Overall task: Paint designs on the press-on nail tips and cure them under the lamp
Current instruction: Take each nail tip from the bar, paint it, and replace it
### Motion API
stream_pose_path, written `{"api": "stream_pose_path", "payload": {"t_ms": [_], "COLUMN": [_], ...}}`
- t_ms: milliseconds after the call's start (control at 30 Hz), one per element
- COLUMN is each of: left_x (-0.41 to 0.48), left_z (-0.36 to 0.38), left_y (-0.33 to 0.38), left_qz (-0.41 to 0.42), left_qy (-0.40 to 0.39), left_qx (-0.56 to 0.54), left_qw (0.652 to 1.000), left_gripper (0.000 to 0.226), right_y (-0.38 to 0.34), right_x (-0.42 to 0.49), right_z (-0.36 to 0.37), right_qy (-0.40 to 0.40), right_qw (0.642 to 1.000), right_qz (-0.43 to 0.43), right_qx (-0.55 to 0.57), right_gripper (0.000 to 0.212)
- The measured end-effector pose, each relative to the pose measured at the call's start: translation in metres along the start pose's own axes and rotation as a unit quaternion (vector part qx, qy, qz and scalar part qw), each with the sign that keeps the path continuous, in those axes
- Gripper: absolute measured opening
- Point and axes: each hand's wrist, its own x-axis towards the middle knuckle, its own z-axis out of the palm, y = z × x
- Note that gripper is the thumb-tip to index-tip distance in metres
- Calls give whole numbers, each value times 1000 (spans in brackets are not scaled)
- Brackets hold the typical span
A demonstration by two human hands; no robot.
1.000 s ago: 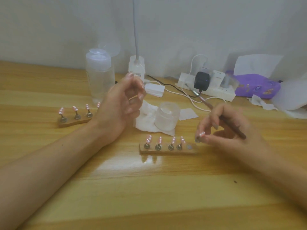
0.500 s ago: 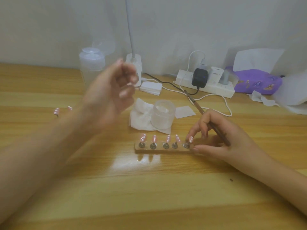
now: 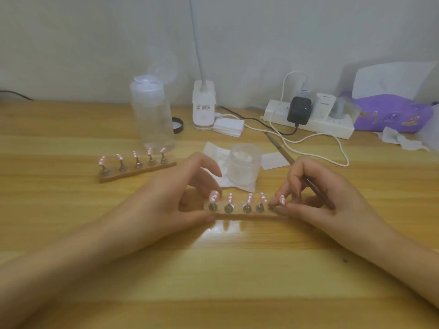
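Observation:
A wooden strip holder (image 3: pixel 240 216) lies in front of me with several pink, white-dotted nail tips on metal stands. My left hand (image 3: pixel 175 198) grips its left end, thumb at the front edge and fingers behind. My right hand (image 3: pixel 316 198) pinches the rightmost nail tip stand (image 3: pixel 281 202) at the holder's right end, with a thin brown brush (image 3: pixel 318 193) tucked between its fingers. A second holder (image 3: pixel 137 172) with several pink tips sits farther back on the left. The white lamp base (image 3: pixel 203 108) with its gooseneck stands at the back.
A clear plastic bottle (image 3: pixel 152 115) stands behind the left holder. A frosted jar (image 3: pixel 243 166) rests on white tissue just beyond my hands. A power strip (image 3: pixel 308 122) with chargers and cables, a stack of wipes (image 3: pixel 229 127) and a purple pouch (image 3: pixel 389 112) line the back.
My left hand came down from mid-air and took hold of the near holder's left end. My right hand set the fifth tip stand onto the holder's right end.

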Motion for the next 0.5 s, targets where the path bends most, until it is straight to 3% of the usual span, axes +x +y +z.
{"api": "stream_pose_path", "payload": {"t_ms": [300, 500], "left_x": [-11, -11], "left_z": [8, 8], "left_y": [7, 8], "left_qz": [62, 64], "left_qy": [88, 92], "left_qx": [25, 12], "left_qw": [994, 994], "left_gripper": [43, 34], "right_y": [7, 12], "right_x": [-6, -6], "right_z": [-7, -7], "right_qy": [-1, 2], "right_qw": [999, 997], "right_qz": [-30, -53], "right_qx": [-41, -65], "right_gripper": [42, 33]}}
